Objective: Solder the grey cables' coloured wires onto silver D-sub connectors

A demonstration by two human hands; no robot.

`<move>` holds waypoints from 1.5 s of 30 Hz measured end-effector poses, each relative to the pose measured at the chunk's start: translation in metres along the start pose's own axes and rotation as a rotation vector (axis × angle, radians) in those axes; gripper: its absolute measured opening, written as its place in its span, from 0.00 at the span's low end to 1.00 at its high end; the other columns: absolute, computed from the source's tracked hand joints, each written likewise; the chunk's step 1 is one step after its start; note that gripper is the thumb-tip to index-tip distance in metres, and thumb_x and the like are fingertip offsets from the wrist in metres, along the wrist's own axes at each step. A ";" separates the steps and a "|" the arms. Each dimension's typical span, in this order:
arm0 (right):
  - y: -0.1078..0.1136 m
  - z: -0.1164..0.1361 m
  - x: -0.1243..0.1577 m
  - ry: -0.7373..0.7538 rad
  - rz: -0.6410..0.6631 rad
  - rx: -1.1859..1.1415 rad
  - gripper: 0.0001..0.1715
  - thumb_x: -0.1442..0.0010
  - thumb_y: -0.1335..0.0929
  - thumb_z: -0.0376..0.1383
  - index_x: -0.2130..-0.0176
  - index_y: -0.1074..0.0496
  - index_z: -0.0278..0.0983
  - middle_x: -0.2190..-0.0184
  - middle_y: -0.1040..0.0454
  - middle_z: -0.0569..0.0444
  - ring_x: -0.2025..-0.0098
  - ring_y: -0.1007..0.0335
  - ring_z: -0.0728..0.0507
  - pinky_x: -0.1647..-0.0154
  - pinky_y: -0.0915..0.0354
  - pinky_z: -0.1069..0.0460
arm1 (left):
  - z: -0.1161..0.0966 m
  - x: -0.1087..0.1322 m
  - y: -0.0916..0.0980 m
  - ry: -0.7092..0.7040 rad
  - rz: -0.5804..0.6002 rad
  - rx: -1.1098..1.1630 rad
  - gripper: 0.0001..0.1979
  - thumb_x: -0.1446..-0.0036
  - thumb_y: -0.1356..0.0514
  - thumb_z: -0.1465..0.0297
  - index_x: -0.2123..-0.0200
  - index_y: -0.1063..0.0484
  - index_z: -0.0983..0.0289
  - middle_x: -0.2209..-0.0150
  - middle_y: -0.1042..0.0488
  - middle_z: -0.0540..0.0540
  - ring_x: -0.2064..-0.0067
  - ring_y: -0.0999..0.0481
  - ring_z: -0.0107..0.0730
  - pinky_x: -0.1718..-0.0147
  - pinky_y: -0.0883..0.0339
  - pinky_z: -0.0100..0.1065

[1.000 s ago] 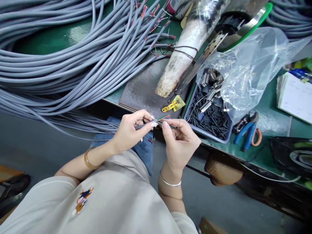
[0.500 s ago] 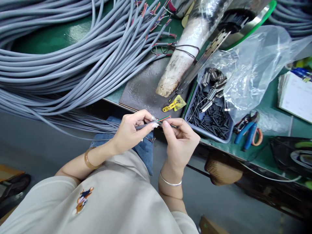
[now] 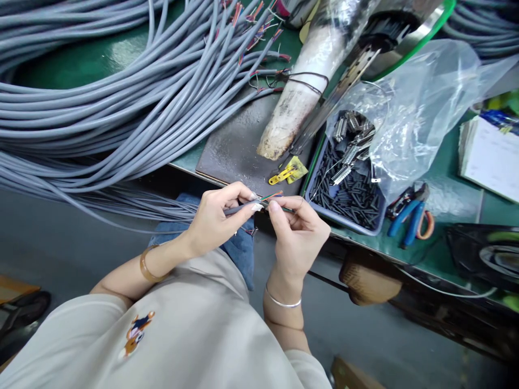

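Observation:
Between thumb and fingers, my left hand (image 3: 223, 216) pinches a grey cable (image 3: 237, 208) close to its stripped end. Thin coloured wires (image 3: 272, 195), green and orange among them, stick out past the fingertips. My right hand (image 3: 298, 229) is closed at those wires, thumb against index finger; something thin and dark shows between its fingers, partly hidden. Both hands meet just in front of the bench edge, above my lap. Beyond them, a yellow clip-like tool (image 3: 284, 174) lies on a dark board (image 3: 231, 146).
Many grey cables (image 3: 101, 119) cover the bench's left side. A wrapped white tube (image 3: 290, 113) slants over the board. Right of it stand a blue bin (image 3: 379, 229) of black sleeves and metal connectors, a plastic bag (image 3: 421, 108), blue-handled pliers (image 3: 409, 216) and a paper stack (image 3: 490, 156).
The view has shifted slightly, so the bench things sit a little further left. Both hands keep their grip at the cable end, almost unmoved.

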State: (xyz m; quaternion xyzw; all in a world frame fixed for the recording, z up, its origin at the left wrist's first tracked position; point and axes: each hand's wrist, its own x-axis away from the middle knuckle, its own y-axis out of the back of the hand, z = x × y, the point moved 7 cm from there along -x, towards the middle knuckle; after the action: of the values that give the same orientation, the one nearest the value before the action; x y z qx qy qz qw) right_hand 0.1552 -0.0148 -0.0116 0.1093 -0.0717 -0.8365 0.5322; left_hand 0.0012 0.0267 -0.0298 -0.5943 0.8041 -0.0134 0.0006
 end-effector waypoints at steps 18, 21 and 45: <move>0.000 -0.012 -0.006 -0.114 0.041 -0.163 0.07 0.46 0.23 0.38 0.70 0.23 0.38 0.77 0.29 0.61 0.80 0.46 0.55 0.81 0.50 0.57 | -0.019 0.002 -0.003 -0.293 -0.011 -0.163 0.05 0.37 0.36 0.71 0.65 0.24 0.66 0.70 0.22 0.50 0.72 0.28 0.21 0.73 0.36 0.22; 0.001 -0.012 -0.006 -0.111 0.042 -0.157 0.09 0.45 0.23 0.39 0.71 0.24 0.38 0.77 0.30 0.62 0.80 0.46 0.55 0.81 0.49 0.57 | -0.025 0.004 -0.004 -0.352 -0.020 -0.192 0.04 0.37 0.36 0.74 0.66 0.25 0.66 0.70 0.22 0.49 0.73 0.30 0.19 0.74 0.38 0.22; 0.005 -0.003 -0.006 0.008 0.019 -0.009 0.08 0.41 0.26 0.40 0.69 0.23 0.39 0.73 0.28 0.58 0.76 0.40 0.53 0.78 0.43 0.55 | -0.027 0.008 -0.005 -0.392 -0.063 -0.302 0.03 0.36 0.37 0.75 0.64 0.26 0.65 0.69 0.21 0.49 0.72 0.27 0.21 0.72 0.36 0.24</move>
State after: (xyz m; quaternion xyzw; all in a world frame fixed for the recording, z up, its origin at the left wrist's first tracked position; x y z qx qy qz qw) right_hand 0.1628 -0.0111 -0.0125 0.1094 -0.0668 -0.8313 0.5409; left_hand 0.0033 0.0181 -0.0027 -0.6035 0.7627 0.2225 0.0673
